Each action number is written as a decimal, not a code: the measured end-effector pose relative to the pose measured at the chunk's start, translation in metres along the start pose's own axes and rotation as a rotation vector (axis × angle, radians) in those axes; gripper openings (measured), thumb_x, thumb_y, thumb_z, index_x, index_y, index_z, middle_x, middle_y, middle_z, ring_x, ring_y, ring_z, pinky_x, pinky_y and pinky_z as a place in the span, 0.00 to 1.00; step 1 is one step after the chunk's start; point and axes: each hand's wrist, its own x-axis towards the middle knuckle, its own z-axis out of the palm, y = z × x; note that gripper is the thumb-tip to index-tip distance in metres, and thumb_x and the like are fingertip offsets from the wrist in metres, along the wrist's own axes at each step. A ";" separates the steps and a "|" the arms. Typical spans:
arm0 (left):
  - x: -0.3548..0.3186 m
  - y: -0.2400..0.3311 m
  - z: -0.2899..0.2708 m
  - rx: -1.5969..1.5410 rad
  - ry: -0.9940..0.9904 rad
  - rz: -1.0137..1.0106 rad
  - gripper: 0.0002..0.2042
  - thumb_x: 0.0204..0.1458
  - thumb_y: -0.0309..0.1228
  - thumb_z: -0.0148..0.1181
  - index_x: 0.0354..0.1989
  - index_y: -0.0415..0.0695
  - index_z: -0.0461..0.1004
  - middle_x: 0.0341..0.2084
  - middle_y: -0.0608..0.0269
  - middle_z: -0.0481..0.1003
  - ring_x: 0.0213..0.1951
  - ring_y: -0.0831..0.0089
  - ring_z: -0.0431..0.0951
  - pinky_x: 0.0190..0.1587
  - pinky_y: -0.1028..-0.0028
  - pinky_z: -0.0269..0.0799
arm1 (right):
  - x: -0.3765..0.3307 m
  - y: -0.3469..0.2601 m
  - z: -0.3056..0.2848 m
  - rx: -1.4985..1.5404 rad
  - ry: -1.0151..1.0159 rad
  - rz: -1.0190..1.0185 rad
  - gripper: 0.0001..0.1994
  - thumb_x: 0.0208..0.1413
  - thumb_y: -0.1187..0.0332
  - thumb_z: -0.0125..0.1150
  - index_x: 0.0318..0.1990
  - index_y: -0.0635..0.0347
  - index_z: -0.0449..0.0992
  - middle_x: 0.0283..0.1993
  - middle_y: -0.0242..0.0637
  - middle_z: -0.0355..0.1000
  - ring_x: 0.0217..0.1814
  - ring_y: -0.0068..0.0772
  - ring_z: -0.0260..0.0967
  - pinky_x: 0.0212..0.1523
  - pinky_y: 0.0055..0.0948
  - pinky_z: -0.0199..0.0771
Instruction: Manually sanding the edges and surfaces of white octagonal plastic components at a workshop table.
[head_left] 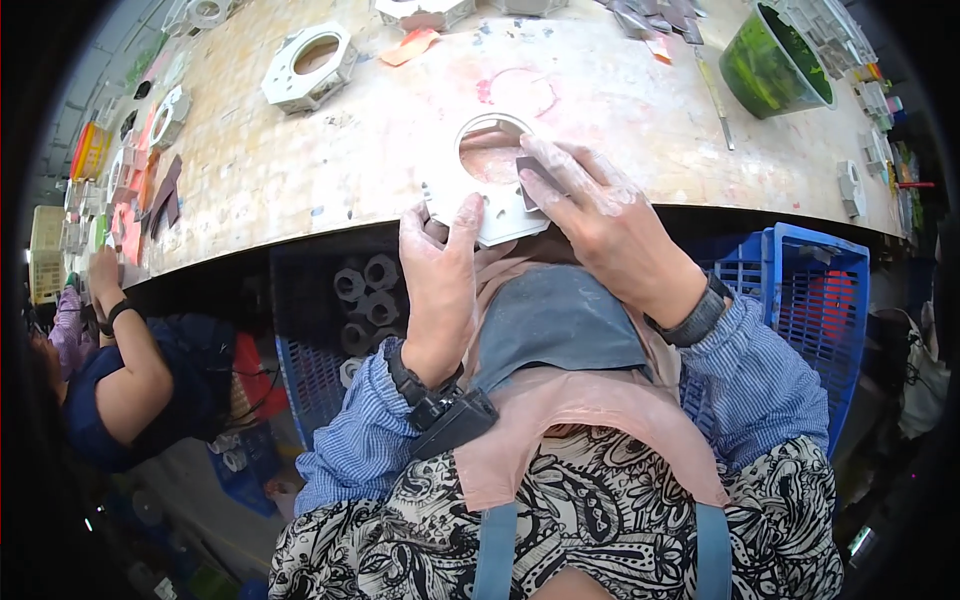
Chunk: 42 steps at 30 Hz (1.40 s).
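Note:
At the near edge of the table [400, 150], a white octagonal part [500, 213] with a large round hole is tilted up between my hands. My left hand [442, 270] is closed on its lower left side, thumb on the front face and fingers around the rim. In my right hand [610, 215] a small dark piece of sandpaper [527, 180] is pinched against the right side of the part. White dust coats the fingers of both hands. My fingertips behind the part are hidden.
Another octagonal part [309, 66] lies further left, near an orange scrap [409, 46]. A green tub [768, 62] and a thin knife [716, 100] are at right. Blue crates [815, 310] stand below the table. A co-worker's arm [135, 350] is at far left.

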 end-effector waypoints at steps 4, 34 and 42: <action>-0.003 -0.002 0.000 -0.008 0.053 -0.016 0.17 0.60 0.28 0.53 0.54 0.34 0.61 0.45 0.52 0.73 0.44 0.66 0.78 0.46 0.62 0.80 | -0.011 -0.005 0.003 -0.048 -0.020 -0.012 0.21 0.47 0.74 0.53 0.51 0.75 0.70 0.52 0.51 0.67 0.55 0.49 0.66 0.55 0.41 0.68; -0.001 -0.004 0.000 -0.009 0.052 0.024 0.18 0.58 0.27 0.56 0.51 0.30 0.58 0.44 0.50 0.72 0.41 0.68 0.78 0.38 0.68 0.83 | -0.006 -0.023 0.009 -0.035 0.063 0.098 0.16 0.45 0.76 0.53 0.44 0.74 0.70 0.49 0.52 0.67 0.52 0.52 0.66 0.57 0.43 0.67; 0.001 -0.006 0.001 -0.013 0.069 0.034 0.18 0.58 0.27 0.56 0.51 0.30 0.58 0.44 0.50 0.72 0.42 0.67 0.78 0.37 0.69 0.83 | -0.007 -0.025 0.012 -0.054 0.096 0.100 0.17 0.44 0.77 0.54 0.44 0.73 0.70 0.50 0.54 0.67 0.53 0.54 0.65 0.55 0.43 0.67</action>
